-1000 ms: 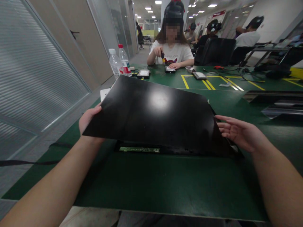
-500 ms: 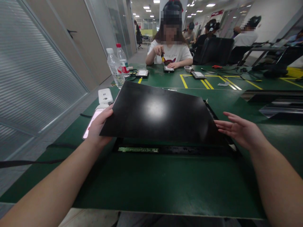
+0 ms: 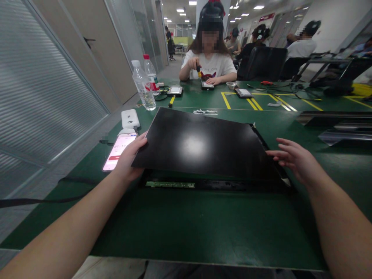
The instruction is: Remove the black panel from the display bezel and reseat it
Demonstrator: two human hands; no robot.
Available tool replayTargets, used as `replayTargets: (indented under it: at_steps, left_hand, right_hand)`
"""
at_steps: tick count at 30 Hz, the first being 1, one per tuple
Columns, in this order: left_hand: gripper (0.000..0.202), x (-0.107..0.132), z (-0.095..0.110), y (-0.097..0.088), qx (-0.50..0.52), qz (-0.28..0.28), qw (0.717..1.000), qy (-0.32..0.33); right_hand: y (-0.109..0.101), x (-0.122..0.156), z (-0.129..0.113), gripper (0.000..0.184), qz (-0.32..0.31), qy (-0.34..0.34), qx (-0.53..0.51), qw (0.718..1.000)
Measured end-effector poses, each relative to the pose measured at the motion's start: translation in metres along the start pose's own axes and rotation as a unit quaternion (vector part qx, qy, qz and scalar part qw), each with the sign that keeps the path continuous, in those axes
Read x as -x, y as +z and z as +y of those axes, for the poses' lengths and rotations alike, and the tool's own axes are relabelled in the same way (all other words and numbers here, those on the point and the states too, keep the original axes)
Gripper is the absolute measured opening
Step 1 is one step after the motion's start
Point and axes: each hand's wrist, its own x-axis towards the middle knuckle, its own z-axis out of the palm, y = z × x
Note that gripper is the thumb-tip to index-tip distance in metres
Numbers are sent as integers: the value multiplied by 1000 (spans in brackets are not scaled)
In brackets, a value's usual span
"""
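A large glossy black panel (image 3: 200,145) lies tilted over a black frame (image 3: 215,185) on the green table (image 3: 186,228). Its near left corner is raised. My left hand (image 3: 129,159) grips that left edge, thumb on top and fingers underneath. My right hand (image 3: 293,158) hovers at the panel's right edge, fingers spread and empty. A green circuit strip (image 3: 170,185) shows in the frame below the panel's near edge.
A lit phone (image 3: 119,151) and a white device (image 3: 130,118) lie left of the panel. Two water bottles (image 3: 143,87) stand behind. Across the table a person in a white shirt (image 3: 210,64) works with a screwdriver. Yellow tape lines (image 3: 255,101) and metal parts (image 3: 345,136) lie to the right.
The panel has been lowered from steeply raised to nearly flat over the frame. Both hands came down with it, which uncovered the phone and white device at left.
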Motion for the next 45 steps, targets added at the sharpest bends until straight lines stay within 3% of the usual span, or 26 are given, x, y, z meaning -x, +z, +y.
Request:
replayTargets:
  at_steps: [6, 22, 33, 45]
  left_hand:
    - [50, -2, -1, -2, -27, -4, 999, -22]
    - [43, -5, -2, -9, -79, 27, 994, -67]
    - [45, -8, -5, -11, -80, 26, 994, -76]
    - [38, -9, -6, -11, -86, 57, 990, -96]
  right_hand:
    - [0, 0, -3, 45, 1, 3, 3, 1000]
    - [-4, -3, 2, 37, 14, -18, 9, 1000]
    - [-2, -4, 6, 46, 17, -41, 27, 999]
    - [2, 0, 3, 42, 48, -53, 82, 994]
